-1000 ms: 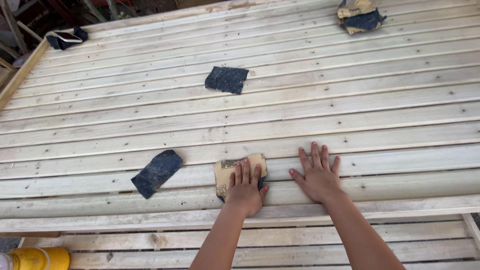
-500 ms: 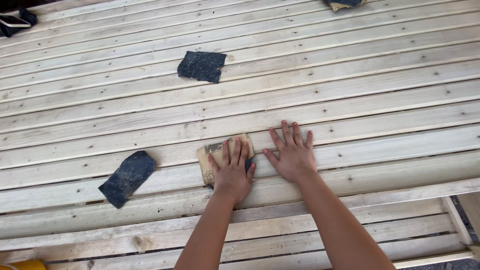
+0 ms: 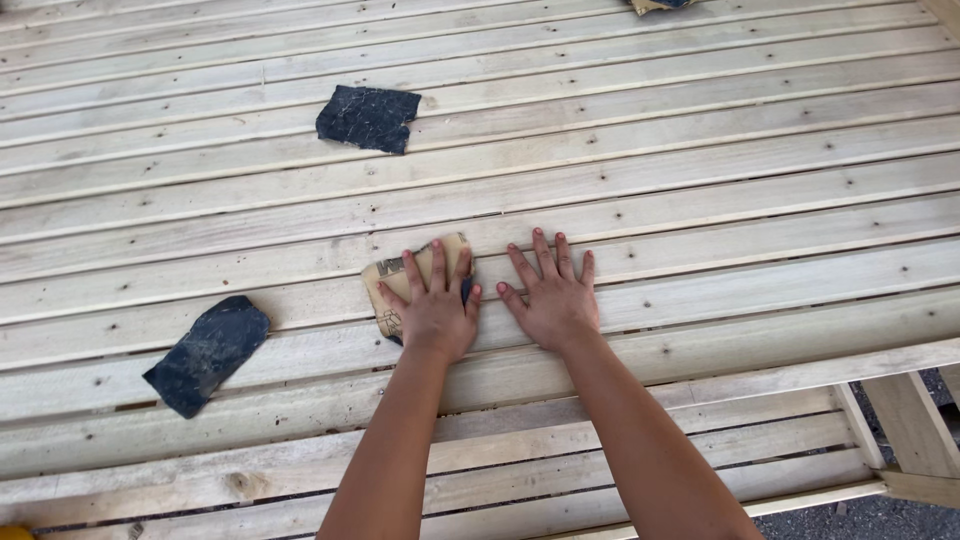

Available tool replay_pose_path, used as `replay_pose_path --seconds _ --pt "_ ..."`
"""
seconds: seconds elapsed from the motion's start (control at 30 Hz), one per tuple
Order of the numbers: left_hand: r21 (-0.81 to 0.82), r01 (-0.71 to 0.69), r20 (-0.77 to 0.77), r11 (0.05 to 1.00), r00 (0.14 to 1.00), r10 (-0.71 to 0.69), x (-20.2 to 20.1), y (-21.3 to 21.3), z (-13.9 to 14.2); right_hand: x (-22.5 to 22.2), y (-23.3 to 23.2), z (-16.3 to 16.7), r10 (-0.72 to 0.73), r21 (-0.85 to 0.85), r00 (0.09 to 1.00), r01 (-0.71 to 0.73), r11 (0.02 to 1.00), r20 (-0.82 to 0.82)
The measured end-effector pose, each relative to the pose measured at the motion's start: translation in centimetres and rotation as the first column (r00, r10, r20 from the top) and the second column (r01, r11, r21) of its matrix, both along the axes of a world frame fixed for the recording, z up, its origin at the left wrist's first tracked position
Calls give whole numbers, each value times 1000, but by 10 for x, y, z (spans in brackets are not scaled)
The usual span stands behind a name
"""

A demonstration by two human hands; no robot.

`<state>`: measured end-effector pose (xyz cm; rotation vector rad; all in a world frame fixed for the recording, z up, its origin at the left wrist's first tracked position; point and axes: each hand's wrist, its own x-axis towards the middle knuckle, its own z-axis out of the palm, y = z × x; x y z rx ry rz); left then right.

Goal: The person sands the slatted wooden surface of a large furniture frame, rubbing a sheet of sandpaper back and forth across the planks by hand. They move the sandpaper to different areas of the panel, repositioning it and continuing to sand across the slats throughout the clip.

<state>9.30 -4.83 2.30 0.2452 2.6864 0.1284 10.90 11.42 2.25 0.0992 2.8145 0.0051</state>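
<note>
The left hand (image 3: 438,312) lies flat on a folded piece of sandpaper (image 3: 400,278), fingers spread across its tan backing, pressing it onto the slatted wooden surface (image 3: 700,180). The sheet pokes out beyond the fingertips and to the left. Just beside it, the right hand (image 3: 553,300) rests open-palmed on bare wood, fingers slightly apart.

left hand (image 3: 436,312) flat on sandpaper (image 3: 400,283); right hand (image 3: 552,298) flat on slats (image 3: 700,180)
</note>
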Motion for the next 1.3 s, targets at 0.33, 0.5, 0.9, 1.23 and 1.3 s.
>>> replay_pose_path --seconds 0.33,0.5,0.9,1.23,1.3 --pt "43 74 -40 996 997 -72 10 -12 -16 -4 -1 -8 6 -1 998 -6 1000 -62" --pt "40 -53 -82 998 995 56 -77 14 -9 -11 2 -7 -30 -13 999 30 999 -43" --pt "61 77 32 995 996 -79 46 -18 -9 -13 5 -18 -14 -23 996 12 1000 -93" --pt "42 -69 -110 997 991 73 -108 11 -20 -17 8 -17 -47 -34 996 45 998 -75" --pt "45 -46 -107 998 993 50 -82 8 -22 -16 7 -15 -47 -32 996 44 999 -76"
